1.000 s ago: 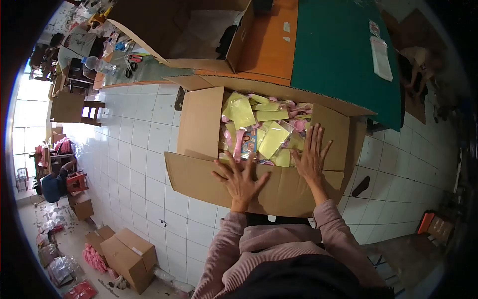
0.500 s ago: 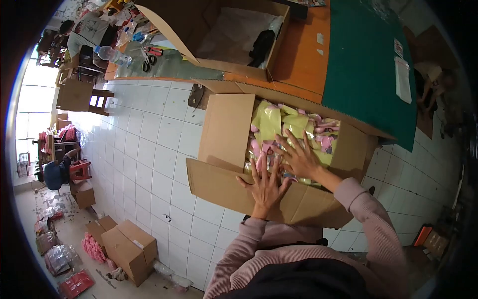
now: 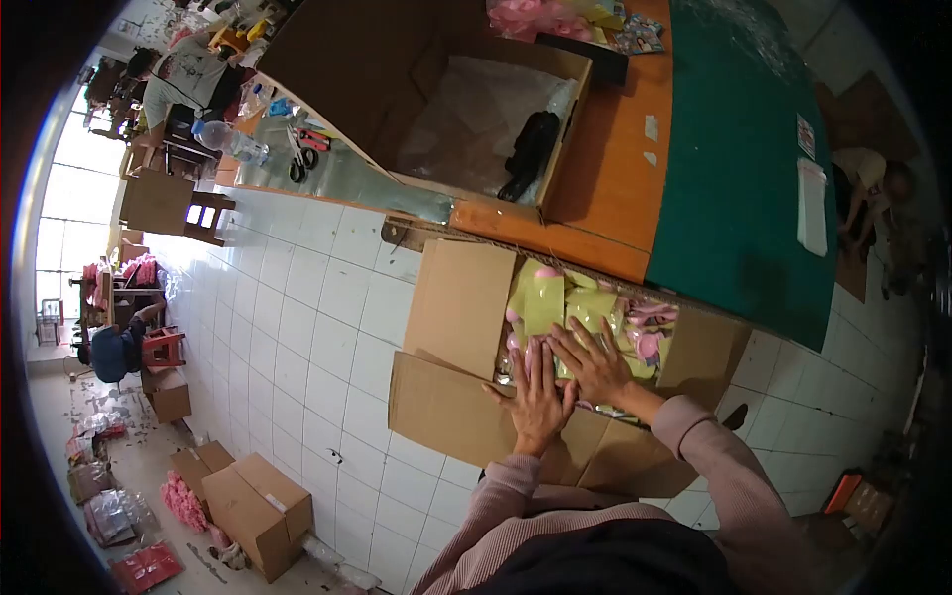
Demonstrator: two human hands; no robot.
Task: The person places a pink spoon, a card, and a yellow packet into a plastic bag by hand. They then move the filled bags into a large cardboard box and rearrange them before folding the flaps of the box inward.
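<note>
An open cardboard box [image 3: 464,288] stands against the table, its flaps folded outward. Clear plastic packets [image 3: 542,305] with yellow-green and pink contents fill it. My left hand [image 3: 536,405] lies flat over the near left part of the packets, fingers stretched out. Beside it, my right hand [image 3: 597,369] rests on the packets with its fingers spread. The two hands are close together, and neither grips anything. What lies under the palms is hidden.
On the orange table [image 3: 617,178] sit a larger open carton [image 3: 570,129] with a black object inside, scissors [image 3: 297,159], a plastic bottle [image 3: 230,141] and a green cover [image 3: 734,169]. Closed cartons [image 3: 256,511] stand on the floor at left. Other people work farther off.
The view has tilted, so the table and box sit lower in it. Both hands stay on the packets; my left fingers have drawn closer together and nearer to my right hand.
</note>
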